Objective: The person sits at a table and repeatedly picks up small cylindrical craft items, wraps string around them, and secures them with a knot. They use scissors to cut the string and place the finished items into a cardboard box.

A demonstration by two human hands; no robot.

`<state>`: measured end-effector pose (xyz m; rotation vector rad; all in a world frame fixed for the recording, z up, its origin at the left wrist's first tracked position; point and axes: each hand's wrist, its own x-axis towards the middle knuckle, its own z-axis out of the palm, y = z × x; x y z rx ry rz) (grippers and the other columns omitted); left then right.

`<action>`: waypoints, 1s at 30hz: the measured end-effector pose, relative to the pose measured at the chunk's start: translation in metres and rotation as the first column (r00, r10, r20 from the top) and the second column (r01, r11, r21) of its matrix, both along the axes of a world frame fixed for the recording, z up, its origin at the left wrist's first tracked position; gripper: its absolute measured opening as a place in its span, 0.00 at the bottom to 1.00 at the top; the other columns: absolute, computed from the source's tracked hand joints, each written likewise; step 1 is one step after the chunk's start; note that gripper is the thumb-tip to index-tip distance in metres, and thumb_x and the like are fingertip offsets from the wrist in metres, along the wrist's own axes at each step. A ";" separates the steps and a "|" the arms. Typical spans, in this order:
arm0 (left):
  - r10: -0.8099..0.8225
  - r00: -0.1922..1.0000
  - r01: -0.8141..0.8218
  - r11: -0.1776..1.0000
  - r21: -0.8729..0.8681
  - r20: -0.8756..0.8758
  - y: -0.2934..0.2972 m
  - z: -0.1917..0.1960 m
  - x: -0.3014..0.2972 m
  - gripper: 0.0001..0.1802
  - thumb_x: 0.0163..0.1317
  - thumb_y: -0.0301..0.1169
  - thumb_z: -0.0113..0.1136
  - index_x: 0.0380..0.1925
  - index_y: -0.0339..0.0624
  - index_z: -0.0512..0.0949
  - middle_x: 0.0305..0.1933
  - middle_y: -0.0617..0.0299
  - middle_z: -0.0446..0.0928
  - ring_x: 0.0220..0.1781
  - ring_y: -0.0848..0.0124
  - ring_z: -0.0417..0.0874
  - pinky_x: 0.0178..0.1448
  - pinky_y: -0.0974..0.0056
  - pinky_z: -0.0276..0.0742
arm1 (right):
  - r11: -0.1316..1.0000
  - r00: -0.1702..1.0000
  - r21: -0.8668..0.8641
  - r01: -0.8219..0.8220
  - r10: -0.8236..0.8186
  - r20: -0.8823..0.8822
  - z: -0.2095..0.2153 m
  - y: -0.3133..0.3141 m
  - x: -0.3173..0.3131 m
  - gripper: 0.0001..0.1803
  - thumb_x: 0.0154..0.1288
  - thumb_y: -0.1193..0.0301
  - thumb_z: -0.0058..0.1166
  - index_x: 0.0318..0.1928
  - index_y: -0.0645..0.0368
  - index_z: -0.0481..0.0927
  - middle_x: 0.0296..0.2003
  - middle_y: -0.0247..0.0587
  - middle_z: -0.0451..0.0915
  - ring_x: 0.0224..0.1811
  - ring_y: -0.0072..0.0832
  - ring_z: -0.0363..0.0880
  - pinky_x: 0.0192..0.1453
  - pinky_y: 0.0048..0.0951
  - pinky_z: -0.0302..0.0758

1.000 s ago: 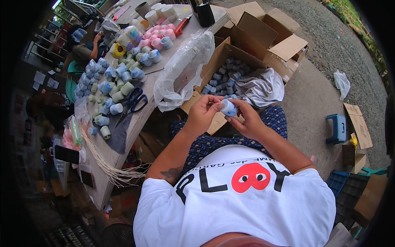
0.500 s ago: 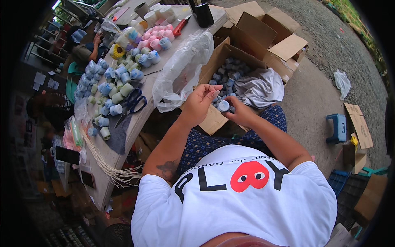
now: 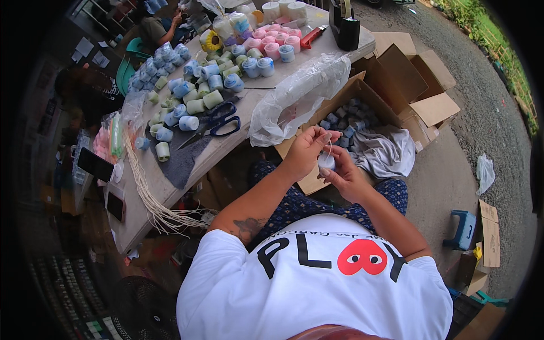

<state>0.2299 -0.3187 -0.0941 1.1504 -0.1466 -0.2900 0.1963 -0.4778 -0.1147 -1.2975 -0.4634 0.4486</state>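
My right hand [image 3: 350, 177] holds a small pale-blue candle [image 3: 326, 162] between thumb and fingers, above my lap. From its top a white wick [image 3: 330, 146] rises to my left hand [image 3: 306, 152], whose thumb and forefinger are pinched together on it. Just beyond my hands is an open cardboard box [image 3: 371, 89] holding many blue-grey candles [image 3: 345, 116]. A grey cloth [image 3: 388, 152] hangs over the box's near right side.
On the table [image 3: 224, 148] at left lie blue and green candles [image 3: 195, 106], pink candles [image 3: 277, 38], dark-handled scissors [image 3: 225, 126], a red-handled cutter [image 3: 313, 37] and a bundle of white wicks [image 3: 150, 192]. A plastic bag [image 3: 272, 116] drapes the table's edge. A blue stool [image 3: 462, 229] stands right.
The view has swung, so the table and box appear farther right. The candle has turned from top-facing to more side-on, with its wick drawn up between my hands.
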 end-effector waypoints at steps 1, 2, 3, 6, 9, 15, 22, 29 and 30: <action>0.002 0.999 -0.002 1.000 0.000 0.042 0.002 0.000 -0.001 0.07 0.69 0.31 0.48 0.39 0.38 0.69 0.53 0.50 0.74 0.55 0.68 0.75 0.60 0.63 0.70 | 0.998 0.999 0.050 0.046 -0.048 0.023 0.008 0.003 -0.002 0.23 0.68 0.67 0.50 0.61 0.53 0.60 0.45 0.34 0.70 0.38 0.15 0.69 0.39 0.19 0.69; -0.005 0.997 0.005 1.000 -0.001 0.083 0.003 0.001 -0.001 0.07 0.69 0.31 0.48 0.40 0.39 0.69 0.53 0.50 0.73 0.55 0.68 0.75 0.59 0.64 0.71 | 0.999 0.999 -0.016 0.046 -0.046 -0.002 0.008 0.002 -0.002 0.22 0.69 0.65 0.49 0.60 0.52 0.61 0.43 0.33 0.71 0.38 0.15 0.69 0.39 0.19 0.69; -0.013 0.994 0.009 0.999 0.035 0.112 0.002 0.007 -0.003 0.06 0.69 0.29 0.47 0.41 0.38 0.68 0.54 0.51 0.73 0.53 0.71 0.75 0.58 0.65 0.71 | 0.996 0.998 -0.083 0.046 -0.048 -0.027 0.007 -0.001 0.000 0.21 0.70 0.64 0.47 0.59 0.52 0.62 0.42 0.32 0.71 0.38 0.15 0.69 0.39 0.19 0.69; -0.091 0.974 0.066 0.990 0.125 0.206 -0.002 0.009 -0.011 0.06 0.69 0.28 0.45 0.42 0.37 0.67 0.55 0.52 0.72 0.49 0.75 0.74 0.56 0.68 0.70 | 0.993 0.990 -0.084 0.086 -0.095 -0.108 0.004 0.001 -0.002 0.16 0.72 0.61 0.43 0.54 0.56 0.69 0.37 0.29 0.72 0.37 0.16 0.69 0.42 0.20 0.68; -0.096 0.960 0.048 0.982 0.185 0.263 -0.008 0.004 -0.014 0.06 0.70 0.26 0.43 0.43 0.37 0.67 0.58 0.52 0.69 0.46 0.79 0.72 0.54 0.70 0.69 | 0.988 0.976 0.031 0.152 -0.145 -0.162 0.002 0.004 -0.004 0.15 0.72 0.63 0.43 0.49 0.60 0.75 0.41 0.30 0.74 0.42 0.17 0.71 0.49 0.20 0.67; -0.193 0.914 0.159 0.980 0.121 0.358 -0.008 -0.055 -0.012 0.34 0.64 0.31 0.56 0.65 0.43 0.50 0.72 0.53 0.44 0.74 0.62 0.46 0.70 0.59 0.55 | 0.981 0.961 0.037 0.192 -0.181 -0.210 0.001 -0.012 -0.003 0.14 0.72 0.64 0.43 0.42 0.62 0.76 0.51 0.38 0.74 0.46 0.22 0.73 0.53 0.26 0.68; -0.322 0.889 0.173 0.895 0.412 0.325 -0.025 -0.013 -0.024 0.33 0.58 0.25 0.61 0.62 0.42 0.59 0.66 0.57 0.61 0.66 0.67 0.64 0.66 0.63 0.64 | 0.973 0.984 -0.165 0.163 -0.149 0.092 0.053 -0.024 -0.016 0.12 0.71 0.66 0.45 0.44 0.56 0.80 0.54 0.42 0.73 0.65 0.27 0.61 0.66 0.32 0.59; -0.314 0.776 0.048 0.894 0.445 0.547 -0.004 0.071 -0.051 0.25 0.49 0.25 0.66 0.49 0.39 0.70 0.46 0.56 0.74 0.49 0.68 0.76 0.53 0.65 0.69 | 0.926 0.796 0.009 0.377 -0.329 0.508 0.115 -0.037 -0.041 0.10 0.67 0.66 0.49 0.36 0.55 0.82 0.56 0.48 0.72 0.69 0.44 0.55 0.70 0.45 0.46; -0.293 0.733 -0.009 0.898 0.440 0.614 -0.001 0.078 -0.050 0.25 0.49 0.24 0.66 0.48 0.39 0.70 0.46 0.56 0.74 0.49 0.68 0.77 0.52 0.65 0.70 | 0.928 0.790 0.043 0.371 -0.340 0.510 0.122 -0.038 -0.041 0.10 0.67 0.67 0.49 0.37 0.57 0.82 0.54 0.47 0.73 0.65 0.40 0.59 0.66 0.41 0.51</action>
